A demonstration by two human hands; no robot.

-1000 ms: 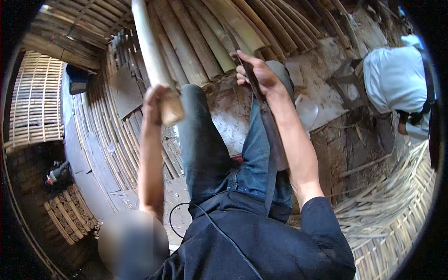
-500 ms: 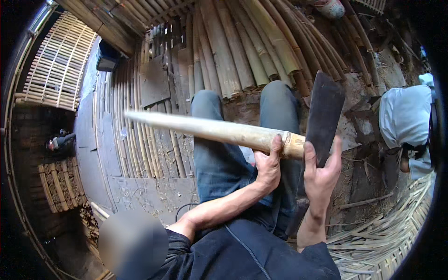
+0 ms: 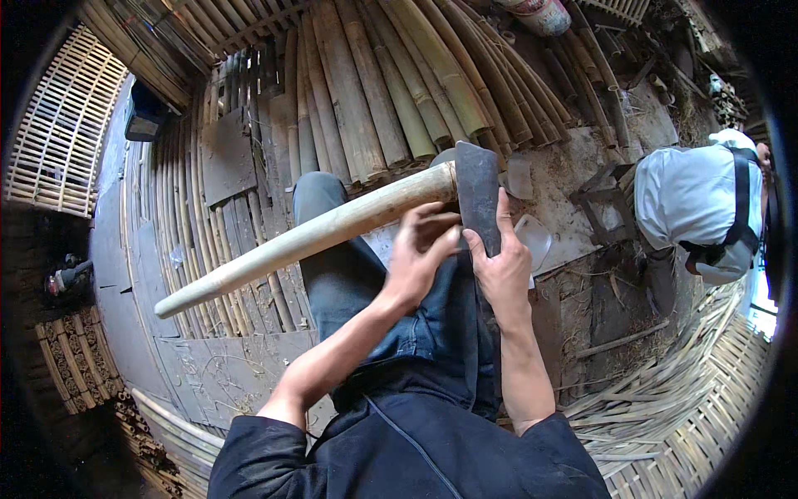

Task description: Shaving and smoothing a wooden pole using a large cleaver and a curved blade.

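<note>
Pale, round bamboo pole (image 3: pixel 307 239) beside a broad, dark metal blade (image 3: pixel 478 195)

We lay our clock face over the two hands, with 12 pointing away from the wearer. The pole crosses slantwise over the knees, its narrower-looking tip out at 9 o'clock and its thicker end up at 12. There, in our view, the thick end meets the long edge of the blade; we cannot tell whether the two touch.

We see the right hand (image 3: pixel 503 266) gripping the blade low down, thumb at one edge and forefinger stretched along the other, the blade's squared end pointing to 12. The left hand (image 3: pixel 416 258) is half curled below the pole's thick end, thumb and fingers parted; the fingers are blurred, and we cannot tell whether they bear on the pole.

Beneath are worn, blue-grey trousers (image 3: pixel 332 283). Farther out, at 11 to 12, we find long, brown-green bamboo poles (image 3: pixel 357 91) laid side by side. A person in a pale blue top with dark straps (image 3: pixel 677 200) is at 2 to 3, a dark wooden frame (image 3: pixel 597 202) nearer in. Flat, pale plaited strips (image 3: pixel 665 403) heap up at 4, and a light slatted lattice (image 3: pixel 62 125) stands at 10.
</note>
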